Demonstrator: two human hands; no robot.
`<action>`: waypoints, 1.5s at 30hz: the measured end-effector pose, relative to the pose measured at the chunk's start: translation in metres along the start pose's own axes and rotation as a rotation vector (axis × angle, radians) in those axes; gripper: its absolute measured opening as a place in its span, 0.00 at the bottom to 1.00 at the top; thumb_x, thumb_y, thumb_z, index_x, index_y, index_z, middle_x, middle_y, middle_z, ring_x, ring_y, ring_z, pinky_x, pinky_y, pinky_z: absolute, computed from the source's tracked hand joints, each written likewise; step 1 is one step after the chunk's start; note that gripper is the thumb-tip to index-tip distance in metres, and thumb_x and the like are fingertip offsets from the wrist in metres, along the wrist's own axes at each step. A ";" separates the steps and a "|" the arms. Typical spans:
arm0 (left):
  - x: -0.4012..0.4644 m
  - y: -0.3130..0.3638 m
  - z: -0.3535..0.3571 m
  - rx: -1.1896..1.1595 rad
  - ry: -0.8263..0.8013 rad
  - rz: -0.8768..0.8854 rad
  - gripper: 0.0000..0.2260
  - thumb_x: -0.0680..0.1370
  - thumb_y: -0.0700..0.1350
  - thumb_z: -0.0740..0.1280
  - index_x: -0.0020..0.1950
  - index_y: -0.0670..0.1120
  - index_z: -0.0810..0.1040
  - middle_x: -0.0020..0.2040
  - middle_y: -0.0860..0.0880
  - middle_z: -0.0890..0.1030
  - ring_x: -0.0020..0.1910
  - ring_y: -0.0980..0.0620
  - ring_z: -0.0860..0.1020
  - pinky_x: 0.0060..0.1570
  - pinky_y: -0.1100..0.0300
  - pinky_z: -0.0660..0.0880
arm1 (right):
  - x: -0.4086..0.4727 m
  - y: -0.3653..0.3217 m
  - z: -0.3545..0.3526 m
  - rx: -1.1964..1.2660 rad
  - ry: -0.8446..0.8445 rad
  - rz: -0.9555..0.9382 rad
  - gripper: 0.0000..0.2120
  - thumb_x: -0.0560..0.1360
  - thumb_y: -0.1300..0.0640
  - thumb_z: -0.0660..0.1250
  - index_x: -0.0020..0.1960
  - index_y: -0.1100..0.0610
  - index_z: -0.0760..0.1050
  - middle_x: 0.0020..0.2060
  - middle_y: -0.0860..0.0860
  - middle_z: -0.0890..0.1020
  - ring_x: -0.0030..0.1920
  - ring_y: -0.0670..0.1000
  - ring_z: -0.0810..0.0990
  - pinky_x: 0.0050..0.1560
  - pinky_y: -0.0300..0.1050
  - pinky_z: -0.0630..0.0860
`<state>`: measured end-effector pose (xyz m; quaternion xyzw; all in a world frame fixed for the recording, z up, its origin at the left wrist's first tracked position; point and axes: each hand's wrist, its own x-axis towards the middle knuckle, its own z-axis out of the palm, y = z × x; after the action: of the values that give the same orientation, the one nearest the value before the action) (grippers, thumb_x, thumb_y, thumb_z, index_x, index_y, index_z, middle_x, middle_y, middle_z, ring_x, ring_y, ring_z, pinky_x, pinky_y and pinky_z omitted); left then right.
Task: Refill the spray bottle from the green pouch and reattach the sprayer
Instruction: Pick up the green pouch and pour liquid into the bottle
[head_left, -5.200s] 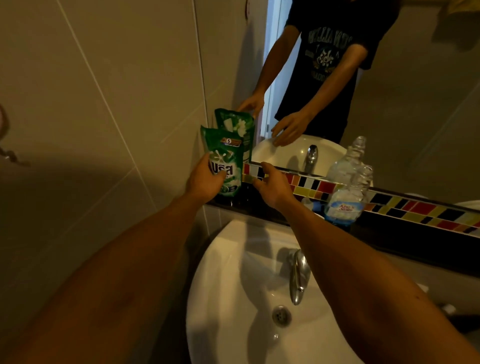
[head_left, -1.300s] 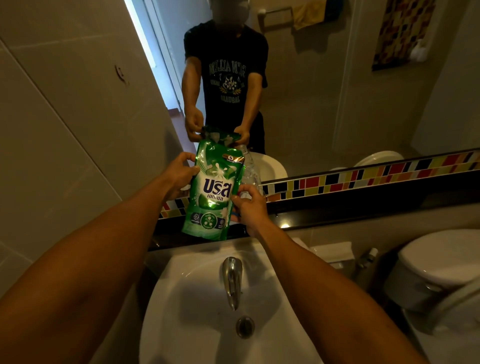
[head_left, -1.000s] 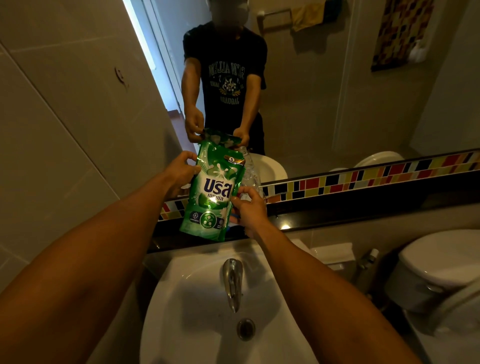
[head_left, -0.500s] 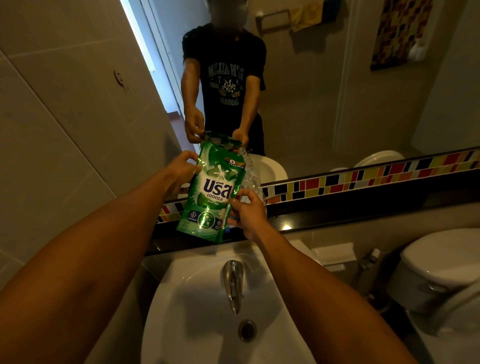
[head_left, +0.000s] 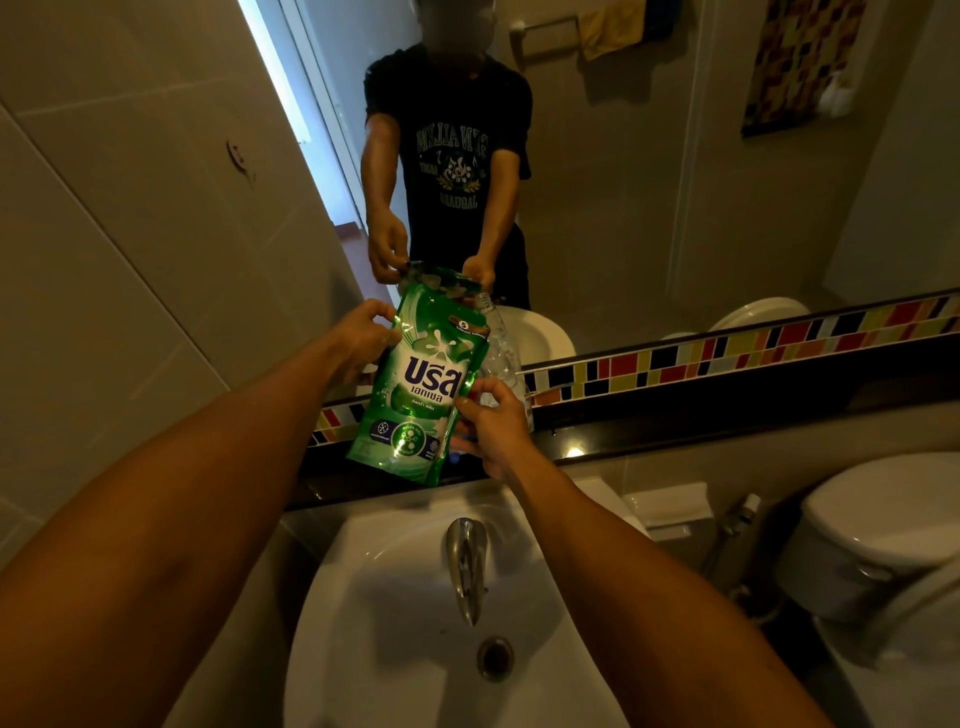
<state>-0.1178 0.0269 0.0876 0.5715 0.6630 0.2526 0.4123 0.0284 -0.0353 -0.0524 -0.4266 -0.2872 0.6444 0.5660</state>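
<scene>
I hold the green pouch (head_left: 423, 382) above the black ledge behind the sink, tilted with its top leaning right. My left hand (head_left: 363, 338) grips its upper left edge. My right hand (head_left: 491, 423) pinches its right edge lower down. A clear plastic bottle (head_left: 501, 353) stands just behind the pouch, mostly hidden; its open neck shows beside the pouch's top right corner. No sprayer is in view.
A white sink (head_left: 395, 623) with a chrome tap (head_left: 467, 566) lies below my arms. The black ledge (head_left: 727, 410) and coloured tile strip (head_left: 727, 348) run under the mirror. A toilet (head_left: 883, 535) stands at the right, the tiled wall close at the left.
The pouch has tipped a little further, its bottom swinging left, over the last second. Five seconds ago it stood at the left of the ledge, apart from the bottle.
</scene>
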 end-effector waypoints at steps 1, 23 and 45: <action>0.000 0.000 0.000 0.000 0.000 0.000 0.13 0.82 0.39 0.61 0.65 0.49 0.70 0.46 0.45 0.77 0.41 0.49 0.76 0.35 0.55 0.71 | -0.001 -0.001 0.000 0.000 -0.001 0.001 0.08 0.82 0.64 0.65 0.60 0.59 0.72 0.42 0.54 0.84 0.32 0.47 0.85 0.33 0.48 0.84; 0.000 0.002 -0.005 0.041 -0.003 0.006 0.11 0.82 0.38 0.61 0.61 0.50 0.70 0.45 0.45 0.77 0.40 0.49 0.76 0.34 0.55 0.71 | -0.016 -0.009 0.007 0.054 -0.035 0.002 0.07 0.83 0.66 0.62 0.59 0.59 0.69 0.39 0.54 0.81 0.25 0.44 0.81 0.23 0.38 0.75; 0.003 0.005 -0.008 0.041 -0.001 0.002 0.10 0.82 0.39 0.62 0.61 0.50 0.69 0.46 0.44 0.77 0.41 0.48 0.76 0.34 0.54 0.71 | -0.016 -0.011 0.010 0.085 -0.048 -0.028 0.07 0.83 0.65 0.63 0.60 0.59 0.68 0.45 0.56 0.82 0.31 0.49 0.83 0.23 0.39 0.76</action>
<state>-0.1215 0.0321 0.0955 0.5806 0.6675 0.2390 0.4003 0.0251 -0.0473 -0.0350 -0.3826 -0.2792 0.6580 0.5854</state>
